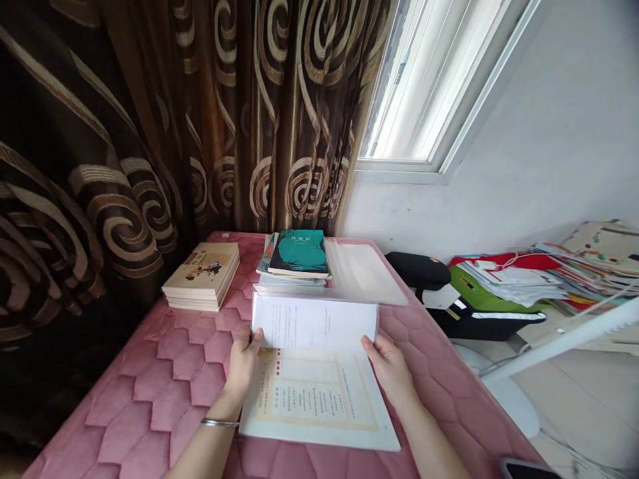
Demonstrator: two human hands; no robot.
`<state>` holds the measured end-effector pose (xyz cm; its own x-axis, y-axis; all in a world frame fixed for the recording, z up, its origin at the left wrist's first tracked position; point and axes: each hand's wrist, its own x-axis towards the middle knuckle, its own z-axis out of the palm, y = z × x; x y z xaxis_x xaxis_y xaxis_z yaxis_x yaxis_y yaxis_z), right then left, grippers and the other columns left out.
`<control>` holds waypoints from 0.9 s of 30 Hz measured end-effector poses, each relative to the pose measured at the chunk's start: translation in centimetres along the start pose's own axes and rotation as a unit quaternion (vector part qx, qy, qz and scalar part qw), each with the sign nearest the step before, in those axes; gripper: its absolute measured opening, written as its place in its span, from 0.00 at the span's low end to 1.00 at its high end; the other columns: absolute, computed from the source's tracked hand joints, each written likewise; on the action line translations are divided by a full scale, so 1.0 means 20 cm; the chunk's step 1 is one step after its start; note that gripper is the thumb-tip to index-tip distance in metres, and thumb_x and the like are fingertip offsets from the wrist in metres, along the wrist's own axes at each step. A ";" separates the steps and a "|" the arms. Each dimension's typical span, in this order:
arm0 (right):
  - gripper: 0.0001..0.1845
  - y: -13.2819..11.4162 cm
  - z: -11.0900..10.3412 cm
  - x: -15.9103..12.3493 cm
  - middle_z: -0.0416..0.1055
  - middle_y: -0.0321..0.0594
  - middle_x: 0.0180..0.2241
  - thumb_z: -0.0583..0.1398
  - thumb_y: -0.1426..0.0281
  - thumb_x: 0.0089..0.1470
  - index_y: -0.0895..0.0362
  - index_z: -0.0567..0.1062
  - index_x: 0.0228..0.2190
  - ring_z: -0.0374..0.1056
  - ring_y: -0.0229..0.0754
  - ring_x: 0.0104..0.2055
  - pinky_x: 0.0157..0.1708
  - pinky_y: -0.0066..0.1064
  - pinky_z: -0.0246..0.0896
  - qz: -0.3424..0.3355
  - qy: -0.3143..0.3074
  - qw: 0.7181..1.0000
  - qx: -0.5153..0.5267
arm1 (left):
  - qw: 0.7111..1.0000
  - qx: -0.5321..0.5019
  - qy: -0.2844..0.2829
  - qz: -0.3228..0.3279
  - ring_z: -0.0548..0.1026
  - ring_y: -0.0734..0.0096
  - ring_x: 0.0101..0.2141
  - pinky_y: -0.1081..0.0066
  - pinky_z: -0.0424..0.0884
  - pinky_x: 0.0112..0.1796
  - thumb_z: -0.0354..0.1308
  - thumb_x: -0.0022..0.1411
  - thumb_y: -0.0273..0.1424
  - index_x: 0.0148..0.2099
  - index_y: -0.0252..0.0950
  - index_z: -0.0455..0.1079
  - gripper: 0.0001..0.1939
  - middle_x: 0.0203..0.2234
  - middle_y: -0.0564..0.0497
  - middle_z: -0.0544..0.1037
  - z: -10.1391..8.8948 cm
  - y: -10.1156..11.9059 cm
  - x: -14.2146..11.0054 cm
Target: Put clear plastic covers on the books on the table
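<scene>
The left hand (243,362) and right hand (389,368) each pinch an edge of an open white paper booklet (314,324), holding its page raised, on a pink quilted mattress (164,372). A stack of cream paperbacks (200,276) sits at eleven o'clock, a teal-covered book (299,253) at twelve.

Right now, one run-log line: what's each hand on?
left hand: holding open white paper booklet | right hand: holding same booklet | under: pink quilted mattress | nearby: stacked cream paperback books
</scene>
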<state>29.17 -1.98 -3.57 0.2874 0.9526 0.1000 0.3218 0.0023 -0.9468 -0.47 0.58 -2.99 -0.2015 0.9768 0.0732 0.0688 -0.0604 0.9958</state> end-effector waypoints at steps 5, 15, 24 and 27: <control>0.27 -0.05 0.01 0.00 0.75 0.39 0.26 0.57 0.43 0.45 0.55 0.74 0.30 0.70 0.48 0.30 0.27 0.33 0.63 0.026 -0.019 0.998 0.048 | 1.000 -0.016 -0.001 -0.008 0.66 0.70 0.27 0.71 0.62 0.30 0.58 0.52 0.50 0.29 0.36 0.64 0.21 0.22 0.55 0.70 0.00 0.05 -0.03; 0.23 -0.06 0.01 -0.02 0.69 0.35 0.21 0.59 0.46 0.47 0.54 0.70 0.24 0.64 0.42 0.23 0.23 0.30 0.58 0.020 -0.044 0.993 0.111 | 1.000 0.001 0.012 -0.002 0.66 0.70 0.26 0.71 0.61 0.29 0.58 0.50 0.53 0.27 0.35 0.65 0.24 0.21 0.55 0.70 0.00 0.06 -0.02; 0.28 -0.12 0.02 -0.02 0.63 0.33 0.17 0.56 0.41 0.44 0.54 0.66 0.18 0.58 0.39 0.21 0.20 0.29 0.53 0.010 0.013 1.000 0.021 | 0.999 -0.023 -0.005 -0.024 0.71 0.65 0.31 0.70 0.64 0.33 0.58 0.50 0.53 0.32 0.34 0.68 0.24 0.27 0.50 0.76 0.00 0.07 -0.02; 0.28 -0.13 0.02 -0.02 0.63 0.34 0.17 0.57 0.41 0.45 0.54 0.66 0.18 0.58 0.39 0.21 0.20 0.29 0.53 0.004 0.020 0.999 0.027 | 0.998 -0.046 -0.016 -0.027 0.72 0.63 0.34 0.69 0.66 0.36 0.60 0.49 0.50 0.35 0.34 0.69 0.23 0.31 0.49 0.77 0.01 0.09 -0.03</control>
<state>27.88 -2.22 -1.32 0.3259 0.9398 0.1028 0.2704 0.0116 -0.9627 -0.13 -0.02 -1.29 -0.1715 0.9850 0.0190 -0.0311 -0.0247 0.9992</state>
